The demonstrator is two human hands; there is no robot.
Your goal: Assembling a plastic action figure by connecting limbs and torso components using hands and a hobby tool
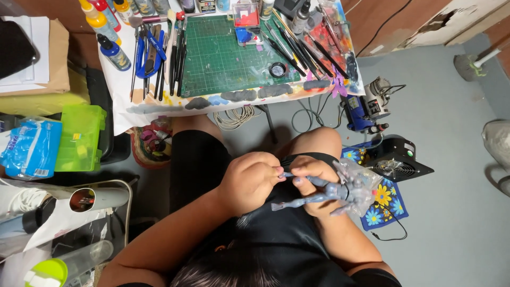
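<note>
Hands, left (248,182) and right (313,186), grip spindly grey plastic figure (332,192) in crinkled clear wrap (366,178).

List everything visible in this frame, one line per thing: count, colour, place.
grey figure: one, grey, held in both hands over the lap
clear bag: one, transparent, around the figure's far end
cutting mat: one, green, on the table at top
brushes and tools: many, mostly dark, beside the mat on both sides
paint bottles: several, mixed colours, table's top left
organiser box: one, lime green, left
wipes pack: one, blue, far left
compressor: one, blue and grey, on the floor
fan: one, black, on the floor
flowered mat: one, blue, under the fan
left hand: one, gripping the figure
right hand: one, supporting the figure
</note>
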